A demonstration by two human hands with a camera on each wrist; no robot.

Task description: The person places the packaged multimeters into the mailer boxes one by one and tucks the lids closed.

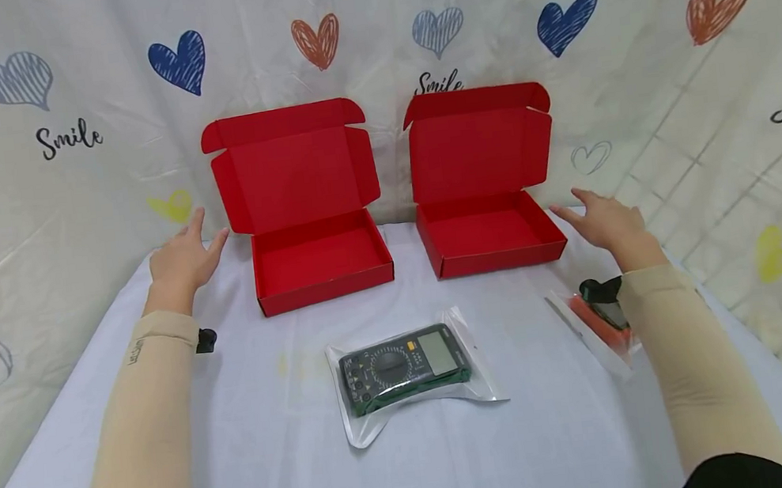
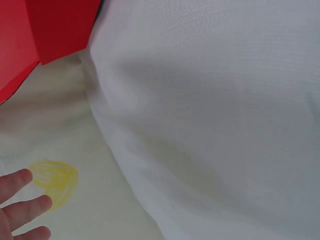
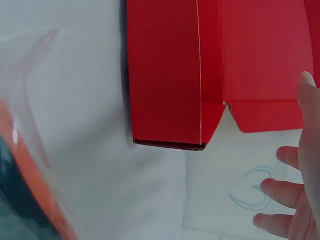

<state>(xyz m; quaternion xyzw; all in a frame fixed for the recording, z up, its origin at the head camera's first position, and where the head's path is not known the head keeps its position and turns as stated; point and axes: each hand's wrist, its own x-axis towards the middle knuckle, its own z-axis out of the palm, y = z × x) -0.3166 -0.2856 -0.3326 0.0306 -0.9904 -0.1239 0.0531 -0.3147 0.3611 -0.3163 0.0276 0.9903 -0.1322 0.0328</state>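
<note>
Two red cardboard boxes stand side by side with raised lids, the left box and the right box. Left of the left box my left hand hovers with fingers spread, touching nothing. My right hand is held beside the right box, fingers extended and apart from it; in the right wrist view its fingertips show near the lid. A black digital multimeter in a clear plastic bag lies in front of the boxes. Under my right forearm is an orange-and-dark item in clear plastic, partly hidden.
A white cloth covers the table. Behind the boxes hangs a pale curtain printed with hearts and the word Smile. The raised lids lean close to it. Dark cameras sit on both wrists.
</note>
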